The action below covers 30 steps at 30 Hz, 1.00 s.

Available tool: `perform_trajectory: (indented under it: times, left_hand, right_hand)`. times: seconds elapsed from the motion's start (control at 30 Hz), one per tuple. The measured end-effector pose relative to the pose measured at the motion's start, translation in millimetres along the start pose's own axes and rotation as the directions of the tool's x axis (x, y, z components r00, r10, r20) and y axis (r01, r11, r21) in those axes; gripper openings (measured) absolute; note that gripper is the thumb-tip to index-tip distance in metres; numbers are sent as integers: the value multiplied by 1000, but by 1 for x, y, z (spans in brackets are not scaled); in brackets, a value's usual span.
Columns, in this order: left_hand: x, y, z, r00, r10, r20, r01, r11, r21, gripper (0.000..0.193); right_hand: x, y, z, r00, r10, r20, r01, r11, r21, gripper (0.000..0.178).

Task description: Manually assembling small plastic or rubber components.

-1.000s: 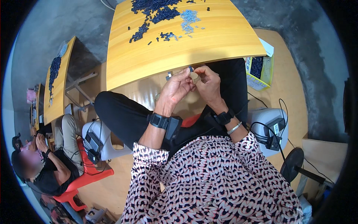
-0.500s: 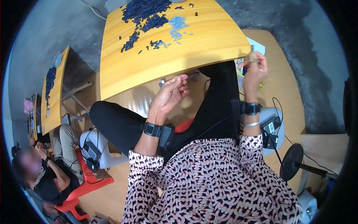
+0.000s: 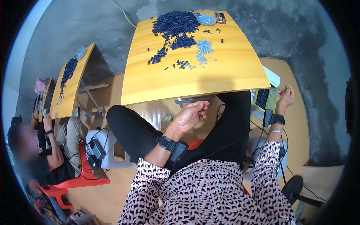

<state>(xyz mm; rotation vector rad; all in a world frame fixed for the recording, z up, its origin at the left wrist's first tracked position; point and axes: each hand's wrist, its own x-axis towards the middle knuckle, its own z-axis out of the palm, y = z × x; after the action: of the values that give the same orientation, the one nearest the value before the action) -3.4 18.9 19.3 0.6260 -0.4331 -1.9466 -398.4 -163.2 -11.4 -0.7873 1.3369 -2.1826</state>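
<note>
One small tan piece (image 3: 287,87) shows at the fingertips of the right hand (image 3: 286,98), whose fingers are bent and drawn close; whether it is gripped or worn, I cannot tell. It looks light, and its thin edge would probably suit a thumb-and-finger pinch. The left hand (image 3: 191,116) is half curled, thumb against forefinger; anything between them is too small to make out.

Just to the left of the right hand, one yellow carton (image 3: 272,99) contains dark pieces (image 3: 262,98), too many to count. These small cylinders are likely light, stiff and hard to break, perhaps slick and apt to roll; gripping one by its sides, midway along, seems surest.

Just beyond the left hand's fingertips, one dark bar (image 3: 183,101) runs beneath the edge of the tabletop (image 3: 180,84). On that surface, ahead of both hands, lies one large dark heap (image 3: 176,23), its pieces uncountable, with smaller clusters spilling toward the left hand. Right of those is one patch of silvery pieces (image 3: 204,47), dozens at least, slender and probably harder to pick singly. Farthest ahead stand one clear round dish (image 3: 207,12) of similar pieces and one small dark case (image 3: 222,18). Well left of the hands, one co-worker sits at a second tabletop (image 3: 82,67).
</note>
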Motion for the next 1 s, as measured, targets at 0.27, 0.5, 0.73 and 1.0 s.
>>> perform_trajectory:
  times: [0.27,0.5,0.73,1.0]
  left_hand:
    - [-3,10,11,999,30,43,-29,999,-15,20]
    - [-10,19,9,995,80,62,-78,996,-30,20]
    - [-17,26,2,989,141,51,-140,990,-16,20]
    - [-19,26,4,985,170,-38,-172,984,-43,19]
  right_hand:
    - [-88,-116,130,832,47,553,-10,998,-70,16]
    - [-206,-124,262,140,-128,982,392,918,64,14]
    - [-275,-89,337,-272,-101,957,648,716,260,15]
    - [-302,-55,356,-301,-40,953,718,648,254,12]
